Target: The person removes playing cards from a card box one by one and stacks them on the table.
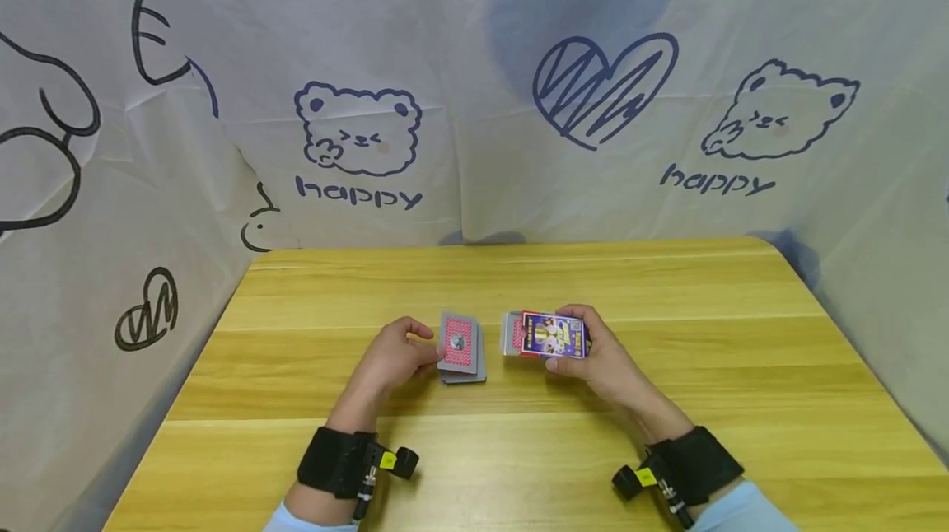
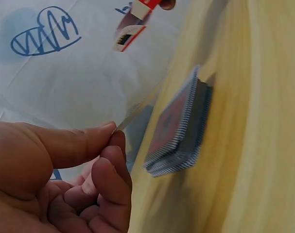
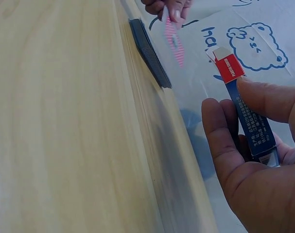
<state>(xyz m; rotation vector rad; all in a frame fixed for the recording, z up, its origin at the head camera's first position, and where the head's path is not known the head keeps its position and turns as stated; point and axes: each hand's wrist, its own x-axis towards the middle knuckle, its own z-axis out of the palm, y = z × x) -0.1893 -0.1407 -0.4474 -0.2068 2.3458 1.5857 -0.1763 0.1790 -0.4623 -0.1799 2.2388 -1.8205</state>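
Pinching one red-backed playing card (image 1: 457,342) in the left hand (image 1: 390,359), lift it straight off the grey-edged card stack (image 1: 465,374) while the right hand (image 1: 604,361) grips the purple cardboard card box (image 1: 550,335), open flap leftward.

1. The card box (image 3: 249,116) in the right wrist view is seen edge-on; its lower end is buried in the right hand (image 3: 256,170), and the small print on its side is too fine to read.
2. That hand is cut off by the right and bottom edges of the picture.
3. In the left wrist view the box (image 2: 137,19) runs off the top edge.
4. The single card (image 2: 132,112) pinched by the left hand (image 2: 55,179) is blurred and edge-on; its face cannot be told.
5. The faces of the stack of cards (image 1: 461,348) lie downward, hidden.
6. Both forearms leave the head view at the bottom edge.
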